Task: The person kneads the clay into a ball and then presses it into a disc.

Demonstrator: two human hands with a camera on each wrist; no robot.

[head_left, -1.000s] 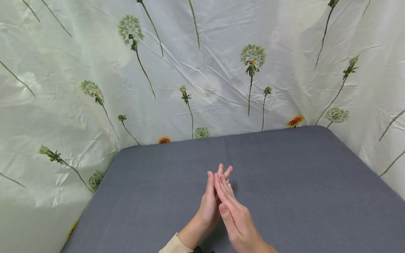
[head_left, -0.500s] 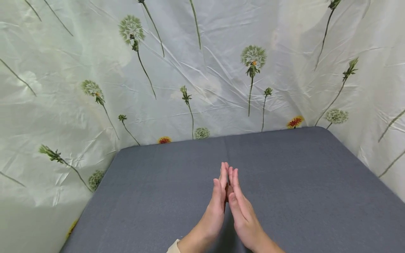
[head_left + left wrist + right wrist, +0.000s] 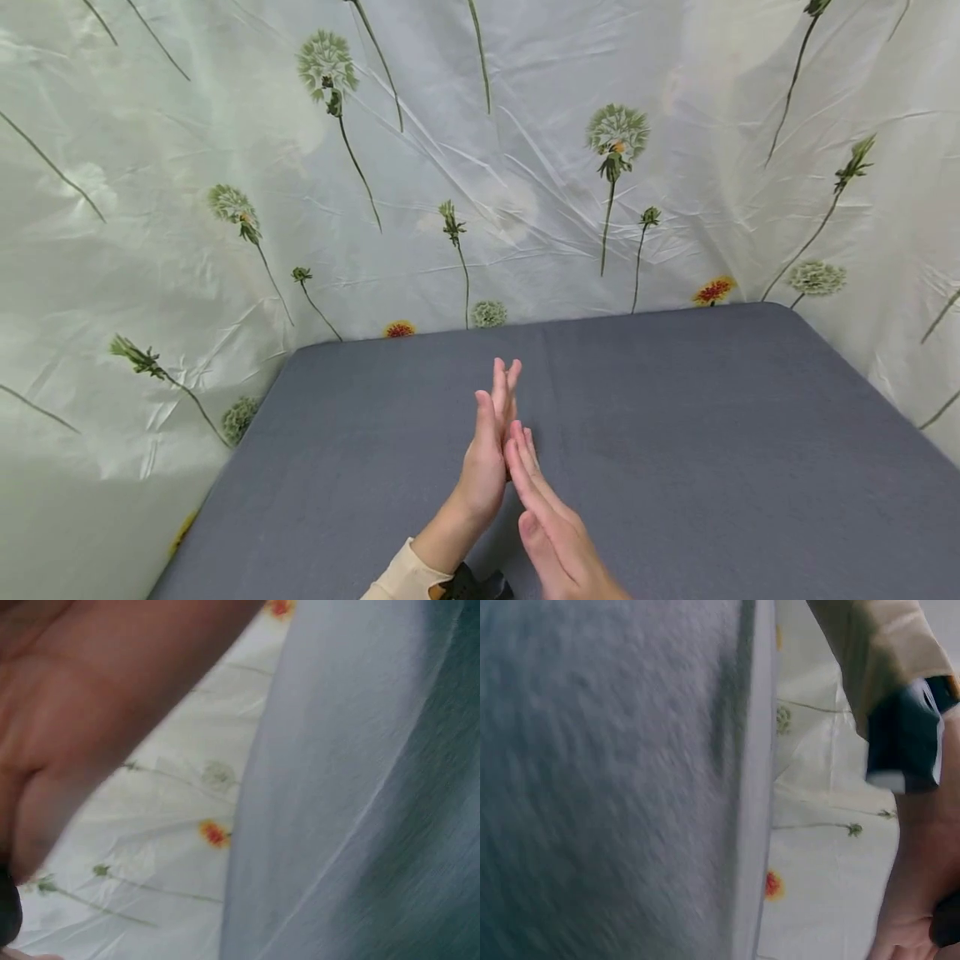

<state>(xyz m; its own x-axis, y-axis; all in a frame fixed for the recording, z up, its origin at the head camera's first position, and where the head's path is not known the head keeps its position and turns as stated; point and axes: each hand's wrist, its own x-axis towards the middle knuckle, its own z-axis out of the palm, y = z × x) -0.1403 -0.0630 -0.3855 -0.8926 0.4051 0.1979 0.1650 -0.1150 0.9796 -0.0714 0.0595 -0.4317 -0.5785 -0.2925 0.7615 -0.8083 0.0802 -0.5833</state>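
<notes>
In the head view my left hand and right hand meet palm to palm, fingers straight and pointing away. The left hand reaches farther forward, its fingertips beyond those of the right. A sliver of something dark shows between the palms; its kind is hidden. In the right wrist view, the left hand lies beside a dark rounded thing, cut off by the frame edge. A similar dark thing appears at the left edge of the left wrist view, below a blurred palm.
Beneath the hands spreads a grey padded surface. A pale curtain with printed flowers hangs behind it and along both sides. On the left wrist, a black device sits by a beige sleeve.
The palms slide against each other: half a second ago the fingertips were nearly level; now the left hand is farther forward and the right drawn back. Both have shifted left in view.
</notes>
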